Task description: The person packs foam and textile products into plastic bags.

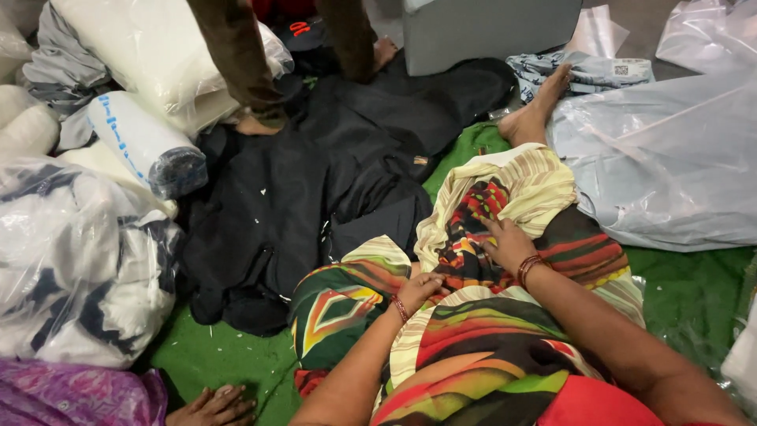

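Far left: clear plastic bag (75, 260) stuffed with white and dark cloth, lying on the green floor mat (229, 355). Purple patterned cloth (71, 394) at the bottom left corner, another person's hand (214, 406) flat on the mat beside it. Above the bag: white wrapped roll (146, 142) with blue print down its side, dark fabric showing at its end; big white bagged bundle (158, 47) behind it. Centre: heap of black cloth (331, 181), someone's brown-trousered legs (236, 55) standing at its far edge. Grey box (489, 31) top centre. Left hand (418, 288) loosely curled, fingertips pinching a fold of the striped multicolour fabric (481, 229) draped over the lap, red bangle on the wrist. Right hand (509, 244) spread flat, palm down, pressing the same fabric just beside the left, holding nothing closed. Wearer's bare foot (536, 110) pokes out past the fabric. Right: large milky plastic bag (670, 166) on the mat; folded printed cloth packet (591, 75) with a small square code label above it
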